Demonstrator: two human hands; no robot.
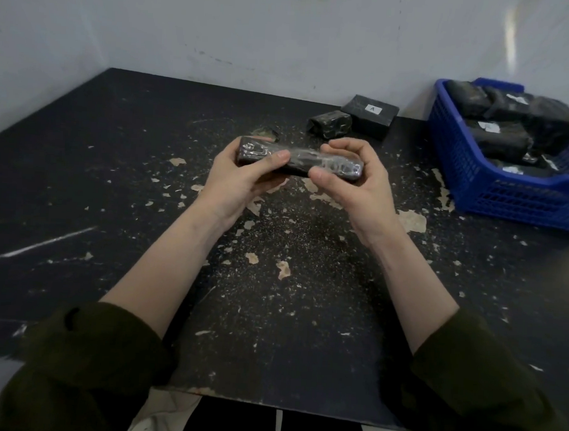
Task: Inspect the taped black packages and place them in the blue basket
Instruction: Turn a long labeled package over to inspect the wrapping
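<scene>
Both hands grip one taped black package (299,161) above the table (114,173): left hand (242,177) curled round its left end, right hand (354,179) its right.

Dark olive sleeves (81,363) bunched below elbows; forearms (161,268) bare; black trousers (232,423), white stripe (278,427)
</scene>
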